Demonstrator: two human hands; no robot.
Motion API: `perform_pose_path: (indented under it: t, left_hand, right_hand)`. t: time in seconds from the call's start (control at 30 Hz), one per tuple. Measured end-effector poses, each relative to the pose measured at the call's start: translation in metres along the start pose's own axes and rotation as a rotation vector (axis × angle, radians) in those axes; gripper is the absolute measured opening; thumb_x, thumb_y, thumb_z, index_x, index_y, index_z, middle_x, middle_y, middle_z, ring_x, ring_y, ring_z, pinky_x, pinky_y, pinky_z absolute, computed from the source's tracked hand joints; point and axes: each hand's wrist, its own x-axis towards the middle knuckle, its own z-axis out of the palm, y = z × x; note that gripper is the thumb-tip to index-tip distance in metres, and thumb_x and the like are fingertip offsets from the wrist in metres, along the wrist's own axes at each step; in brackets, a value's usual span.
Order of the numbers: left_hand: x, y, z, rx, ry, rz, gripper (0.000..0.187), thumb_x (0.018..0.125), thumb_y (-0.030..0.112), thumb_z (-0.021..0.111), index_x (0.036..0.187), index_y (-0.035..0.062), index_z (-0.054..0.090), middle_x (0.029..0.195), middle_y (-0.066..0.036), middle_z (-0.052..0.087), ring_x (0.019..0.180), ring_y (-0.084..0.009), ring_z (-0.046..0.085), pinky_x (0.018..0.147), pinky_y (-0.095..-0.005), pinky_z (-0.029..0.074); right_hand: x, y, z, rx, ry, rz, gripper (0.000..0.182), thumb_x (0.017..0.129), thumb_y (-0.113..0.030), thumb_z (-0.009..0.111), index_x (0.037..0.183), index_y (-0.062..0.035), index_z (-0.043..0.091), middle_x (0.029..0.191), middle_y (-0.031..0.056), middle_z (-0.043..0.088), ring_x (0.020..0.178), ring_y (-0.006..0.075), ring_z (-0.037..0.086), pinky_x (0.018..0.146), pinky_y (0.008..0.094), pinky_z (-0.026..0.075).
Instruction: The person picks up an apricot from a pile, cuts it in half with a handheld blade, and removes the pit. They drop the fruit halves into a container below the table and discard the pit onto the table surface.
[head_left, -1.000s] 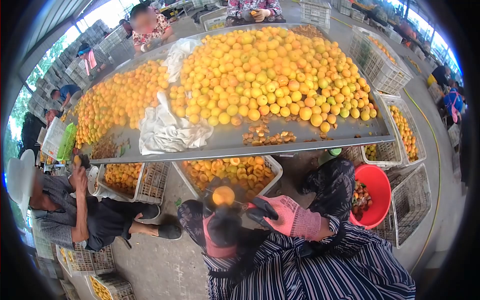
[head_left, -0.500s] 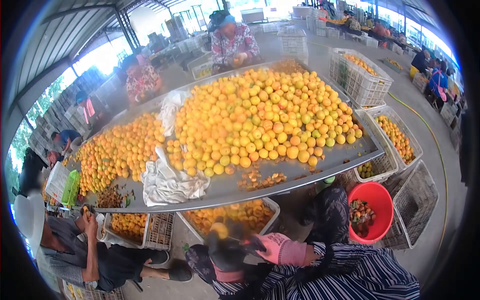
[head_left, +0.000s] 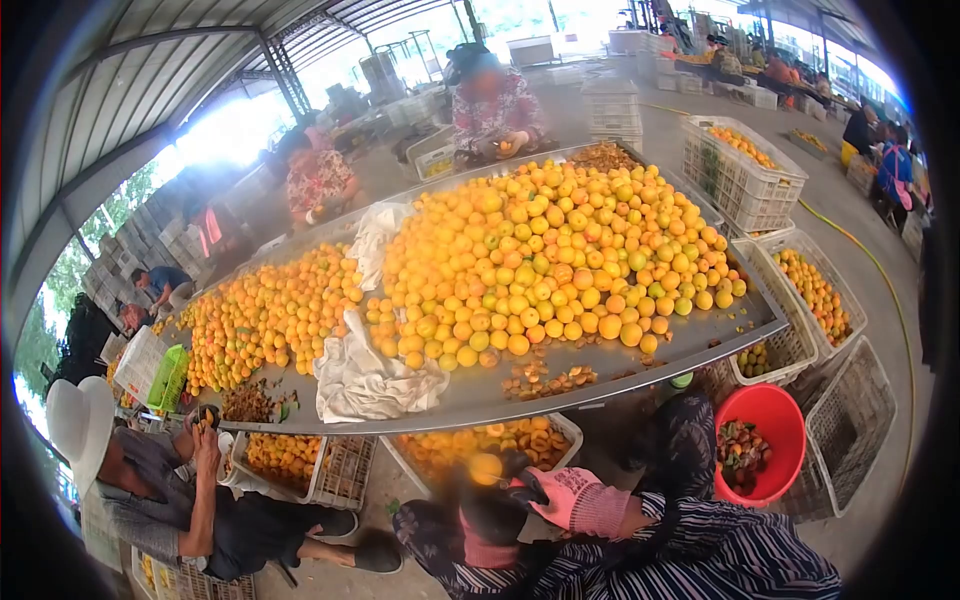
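Note:
My left hand (head_left: 492,512), in a dark glove with a pink cuff, is closed around a yellow-orange apricot (head_left: 485,468). Close beside it is my right hand (head_left: 572,498), wearing a pink glove with dark fingers. Those fingers are curled; whatever they may hold is hidden. Just beyond both hands, under the table edge, a crate (head_left: 574,440) contains orange fruit pieces. On the metal table (head_left: 470,405) lies a large heap of apricots (head_left: 540,260), with brown scraps (head_left: 550,380) near its front edge.
White cloths (head_left: 375,380) lie on the table. To the right stand a red bucket (head_left: 790,425) with scraps and plastic crates (head_left: 855,430). A co-worker in a white hat (head_left: 85,430) sits at left, holding a fruit piece. Other people work across the table.
The whole view has shifted, so the scene sits further right and slightly lower. My left hand, with the apricot, is a little closer to my right hand.

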Motion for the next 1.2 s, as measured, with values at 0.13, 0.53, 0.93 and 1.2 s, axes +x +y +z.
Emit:
perform_pose_path:
  t: [0.13, 0.53, 0.93, 1.2]
  left_hand:
    - [0.002, 0.004, 0.002, 0.154, -0.090, 0.239, 0.046, 0.092, 0.045, 0.045, 0.116, 0.0056, 0.051, 0.107, -0.008, 0.059, 0.086, -0.0264, 0.057, 0.076, -0.0432, 0.049]
    - [0.009, 0.001, -0.016, 0.189, -0.102, 0.128, 0.039, 0.087, 0.032, 0.057, 0.120, 0.0106, 0.051, 0.106, -0.011, 0.059, 0.099, -0.0315, 0.055, 0.075, -0.0477, 0.050]
    - [-0.009, 0.008, 0.020, 0.148, 0.068, 0.170, 0.054, 0.088, 0.051, 0.050, 0.122, 0.0089, 0.044, 0.093, -0.010, 0.059, 0.080, -0.0270, 0.062, 0.062, -0.0366, 0.053]
    - [0.015, -0.008, -0.034, 0.498, 0.241, 0.313, 0.049, 0.089, 0.044, 0.051, 0.115, 0.0012, 0.048, 0.085, -0.010, 0.056, 0.073, -0.0242, 0.060, 0.061, -0.0352, 0.051]
  right_hand:
    - [-0.001, 0.000, 0.003, -0.052, -0.023, 0.049, 0.041, 0.088, -0.038, 0.045, 0.118, -0.0101, 0.041, 0.093, 0.0157, 0.064, 0.086, 0.0351, 0.061, 0.073, 0.0431, 0.049]
    - [-0.002, 0.008, 0.004, 0.020, 0.027, 0.055, 0.046, 0.084, -0.033, 0.053, 0.119, -0.0033, 0.044, 0.085, 0.0193, 0.061, 0.082, 0.0360, 0.060, 0.071, 0.0428, 0.048]
    - [0.011, 0.006, 0.013, -0.165, -0.109, 0.028, 0.048, 0.087, -0.034, 0.051, 0.121, -0.0035, 0.038, 0.088, 0.0138, 0.063, 0.082, 0.0300, 0.063, 0.070, 0.0384, 0.051]
    - [0.037, 0.032, 0.082, 0.382, 0.054, -0.062, 0.033, 0.086, -0.022, 0.052, 0.114, -0.0051, 0.052, 0.098, 0.0184, 0.061, 0.098, 0.0353, 0.057, 0.084, 0.0426, 0.046]
